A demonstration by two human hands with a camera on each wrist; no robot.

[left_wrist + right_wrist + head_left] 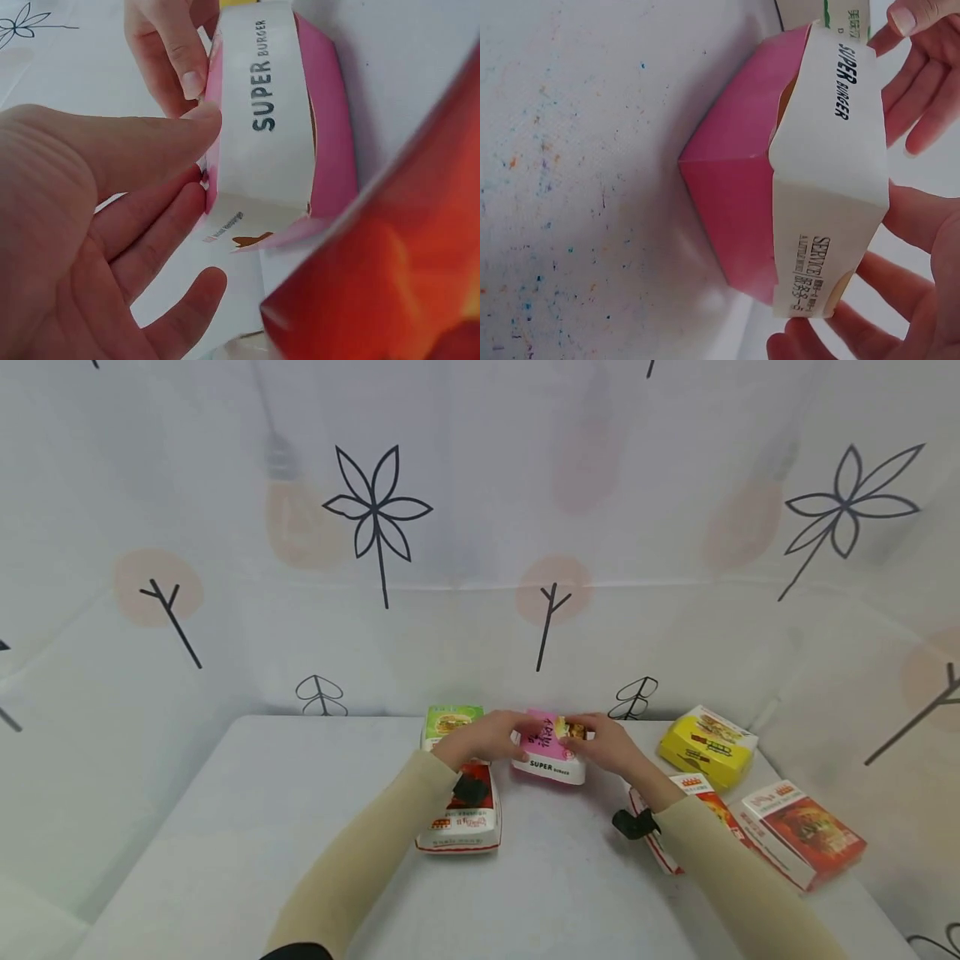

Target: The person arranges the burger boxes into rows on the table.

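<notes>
A pink and white burger box (551, 767) marked SUPER BURGER sits near the back of the table, between both hands. My left hand (486, 740) holds its left side; in the left wrist view the thumb (161, 142) lies at the top edge and two fingertips meet the side below. On the right side, my right hand (609, 747) grips the box, its thumb (911, 214) at a corner and the fingers curled along the edge. The lid is down, with a narrow gap under its white flap (832, 142).
Left of the pink box stand a green burger box (453, 718) and a red and white box (459, 837) in front of it, under my left wrist. At right are a yellow box (705, 750), a red box (813, 831) and another red box (693, 783) partly behind my right forearm.
</notes>
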